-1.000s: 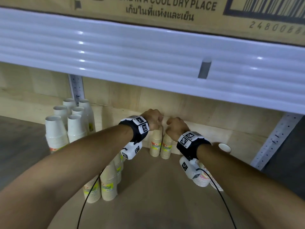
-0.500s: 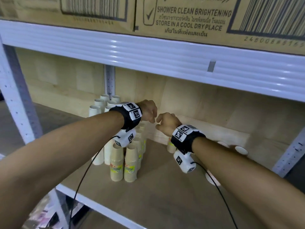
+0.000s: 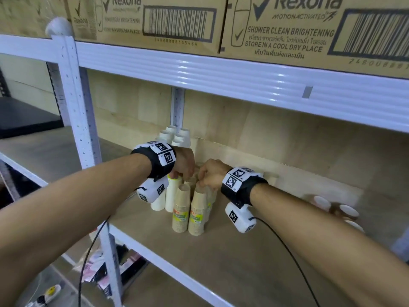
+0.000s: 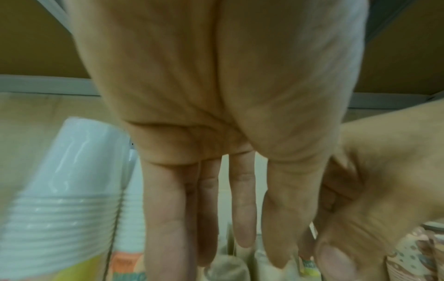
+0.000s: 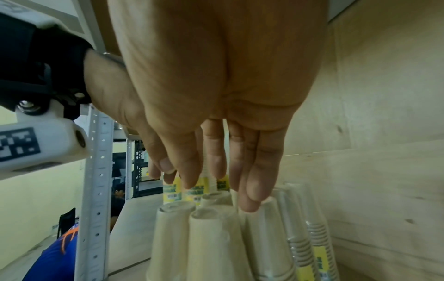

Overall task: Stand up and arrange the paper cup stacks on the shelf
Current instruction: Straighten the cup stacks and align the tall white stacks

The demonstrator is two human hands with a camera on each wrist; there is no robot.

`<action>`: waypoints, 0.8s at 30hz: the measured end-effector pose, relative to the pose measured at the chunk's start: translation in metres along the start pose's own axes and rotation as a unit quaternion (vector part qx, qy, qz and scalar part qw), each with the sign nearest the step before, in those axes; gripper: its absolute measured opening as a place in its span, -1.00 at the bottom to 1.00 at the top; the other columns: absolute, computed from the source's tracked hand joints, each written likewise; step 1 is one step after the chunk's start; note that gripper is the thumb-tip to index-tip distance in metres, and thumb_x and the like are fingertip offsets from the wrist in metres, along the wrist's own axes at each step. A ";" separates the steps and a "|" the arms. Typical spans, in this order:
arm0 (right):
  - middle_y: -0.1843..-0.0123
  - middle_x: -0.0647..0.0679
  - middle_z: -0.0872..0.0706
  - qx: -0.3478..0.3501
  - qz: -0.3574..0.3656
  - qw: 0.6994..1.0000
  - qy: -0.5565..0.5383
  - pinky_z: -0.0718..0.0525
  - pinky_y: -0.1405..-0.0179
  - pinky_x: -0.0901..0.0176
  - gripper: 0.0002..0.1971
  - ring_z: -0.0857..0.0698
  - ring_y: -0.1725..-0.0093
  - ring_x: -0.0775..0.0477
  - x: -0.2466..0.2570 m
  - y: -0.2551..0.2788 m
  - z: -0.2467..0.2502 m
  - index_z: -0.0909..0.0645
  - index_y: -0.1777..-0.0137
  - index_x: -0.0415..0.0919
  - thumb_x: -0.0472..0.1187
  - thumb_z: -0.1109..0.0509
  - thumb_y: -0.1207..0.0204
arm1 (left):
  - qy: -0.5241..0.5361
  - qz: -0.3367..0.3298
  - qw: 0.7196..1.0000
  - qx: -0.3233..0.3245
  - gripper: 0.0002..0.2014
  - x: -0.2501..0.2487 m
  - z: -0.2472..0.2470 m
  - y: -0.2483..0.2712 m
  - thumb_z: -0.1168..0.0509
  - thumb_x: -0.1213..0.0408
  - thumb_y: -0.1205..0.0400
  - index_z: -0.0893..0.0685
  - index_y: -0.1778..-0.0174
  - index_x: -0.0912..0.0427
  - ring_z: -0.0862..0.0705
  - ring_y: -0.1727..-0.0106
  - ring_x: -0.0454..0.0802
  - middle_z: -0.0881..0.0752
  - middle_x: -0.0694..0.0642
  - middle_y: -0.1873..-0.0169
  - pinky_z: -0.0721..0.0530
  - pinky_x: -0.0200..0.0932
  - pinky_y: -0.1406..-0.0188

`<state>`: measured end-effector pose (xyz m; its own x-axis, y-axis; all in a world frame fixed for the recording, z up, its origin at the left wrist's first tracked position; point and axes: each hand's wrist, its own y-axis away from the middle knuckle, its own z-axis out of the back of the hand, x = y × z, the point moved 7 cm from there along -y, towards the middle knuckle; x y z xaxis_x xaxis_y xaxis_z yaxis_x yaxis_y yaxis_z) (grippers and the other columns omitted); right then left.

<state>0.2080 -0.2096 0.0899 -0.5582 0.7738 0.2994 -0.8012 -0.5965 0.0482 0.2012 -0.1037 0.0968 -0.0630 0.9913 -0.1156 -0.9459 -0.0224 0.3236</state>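
Several upside-down brown paper cup stacks (image 3: 181, 210) stand close together on the wooden shelf (image 3: 243, 253). My left hand (image 3: 185, 175) and right hand (image 3: 201, 181) hover side by side over their tops. In the left wrist view my left hand (image 4: 228, 228) points straight fingers down at the brown cups. In the right wrist view my right hand (image 5: 216, 182) has straight fingers, and the fingertips (image 5: 250, 205) touch the top of a stack (image 5: 261, 237). Neither hand holds anything. White cup stacks (image 3: 158, 202) stand just left of the brown ones.
More white stacks (image 3: 174, 137) stand at the back by the rear upright. Some cups (image 3: 345, 212) lie on their sides on the shelf to the right. The white beam (image 3: 221, 72) of the upper shelf with cardboard boxes (image 3: 177, 21) hangs low above. A white post (image 3: 76, 107) is on the left.
Both hands have left the two brown stacks by the back wall and moved left and down onto the brown cluster. The head view has pulled back and up.
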 end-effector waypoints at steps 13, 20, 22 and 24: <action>-0.05 -0.15 -0.74 0.002 -0.026 1.000 0.003 -0.55 0.21 0.19 -0.45 -0.68 0.09 -0.08 0.003 -0.009 -0.033 -0.61 -0.22 -0.33 -0.15 -0.65 -0.27 | 0.006 -0.023 1.000 0.002 -0.69 -0.002 -0.036 0.007 -0.45 0.26 -0.56 -0.76 -0.18 0.29 -0.71 0.27 0.06 -0.81 0.22 0.04 -0.71 -0.19 0.26; -0.08 -0.22 -0.73 0.007 0.010 1.000 0.021 -0.56 0.13 0.19 -0.72 -0.72 -0.02 -0.18 0.008 0.000 -0.033 -0.74 -0.04 -0.32 -0.22 -0.60 -0.36 | 0.027 -0.036 0.999 -0.019 -0.69 -0.005 -0.039 0.005 -0.50 0.32 -0.50 -0.76 -0.15 0.33 -0.74 0.23 0.07 -0.81 0.30 -0.02 -0.76 -0.12 0.22; -0.07 -0.24 -0.75 0.010 0.014 1.000 0.018 -0.58 0.11 0.18 -0.73 -0.72 -0.06 -0.19 0.009 0.001 -0.033 -0.75 -0.05 -0.33 -0.24 -0.58 -0.38 | 0.031 -0.039 0.999 -0.019 -0.69 -0.006 -0.039 0.006 -0.50 0.32 -0.49 -0.77 -0.14 0.33 -0.74 0.24 0.06 -0.81 0.29 -0.01 -0.75 -0.14 0.24; -0.04 -0.24 -0.76 0.009 0.014 1.000 0.013 -0.59 0.11 0.18 -0.74 -0.72 -0.03 -0.19 0.010 0.003 -0.031 -0.76 -0.03 -0.33 -0.24 -0.58 -0.37 | 0.033 -0.040 0.998 -0.020 -0.69 -0.006 -0.039 0.006 -0.50 0.32 -0.49 -0.77 -0.14 0.33 -0.73 0.25 0.05 -0.81 0.27 0.00 -0.72 -0.19 0.33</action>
<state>0.1930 -0.1972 0.0632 -0.5852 0.7626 0.2757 -0.7819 -0.6208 0.0575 0.1830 -0.1151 0.0629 -0.0051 0.9795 -0.2012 -0.9607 0.0510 0.2729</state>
